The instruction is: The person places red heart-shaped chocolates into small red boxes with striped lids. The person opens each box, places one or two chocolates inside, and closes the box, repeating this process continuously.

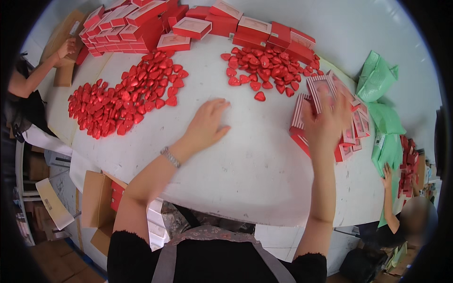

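Observation:
My left hand (207, 123) is over the white table with nothing in it, thumb apart from the fingers. A bracelet or watch band (170, 157) circles that wrist. At the right, my right hand (326, 122) is blurred over a pile of red-and-white striped boxes with clear windows (348, 136). Its fingers overlap one tilted striped box (321, 88); whether they grip it is unclear. Pink or red pieces show through several windows. Beyond my hands lie a heap of red foil-wrapped hearts (263, 65) and a larger heap of hearts (116, 102) to the left.
Stacked red boxes (122, 26) and a row of boxes (253, 28) line the table's back. Green plastic packages (378, 78) lie along the right edge. A person's arm (42, 69) reaches in from the left, another person's hand (387, 175) from the right. An open carton (97, 200) stands below left.

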A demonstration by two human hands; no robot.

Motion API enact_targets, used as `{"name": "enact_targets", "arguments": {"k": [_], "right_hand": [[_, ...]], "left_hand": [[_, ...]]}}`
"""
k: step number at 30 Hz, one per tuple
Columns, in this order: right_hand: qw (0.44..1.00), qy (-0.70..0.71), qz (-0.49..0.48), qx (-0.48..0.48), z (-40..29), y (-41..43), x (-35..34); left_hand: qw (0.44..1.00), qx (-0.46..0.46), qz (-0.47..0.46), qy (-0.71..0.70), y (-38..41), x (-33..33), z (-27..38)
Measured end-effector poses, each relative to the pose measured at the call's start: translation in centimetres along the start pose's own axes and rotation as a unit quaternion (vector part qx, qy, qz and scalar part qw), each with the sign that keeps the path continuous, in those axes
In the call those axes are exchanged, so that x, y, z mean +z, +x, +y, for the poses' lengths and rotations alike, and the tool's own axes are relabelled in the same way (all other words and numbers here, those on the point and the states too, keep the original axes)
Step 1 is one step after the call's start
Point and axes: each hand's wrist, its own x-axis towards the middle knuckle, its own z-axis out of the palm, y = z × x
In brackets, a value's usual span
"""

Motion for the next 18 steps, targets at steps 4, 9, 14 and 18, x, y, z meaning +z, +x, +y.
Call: {"name": "enact_targets", "arguments": {"k": [4,9,14,18], "right_hand": [[0.994,0.028,-0.107,-0.006,-6.8,10.9,13.9],[0.988,0.095,-0.109,0.049,-0.3,19.6,29.7],[0.928,0.037,-0.365,0.071,0.2,18.3,29.4],[0.977,0.078,-0.146,-0.132,-1.6,14.2,22.3]], "left_hand": [[0.998,-0.048,-0.026,-0.008,-0.9,0.1,-0.5],[0.998,-0.015,-0.032,-0.044,0.1,0.9,-0.4],[0.997,-0.049,-0.045,-0.031,0.0,0.4,-0.6],[0.982,-0.109,0.094,-0.119,0.0,1.8,-0.7]]}}
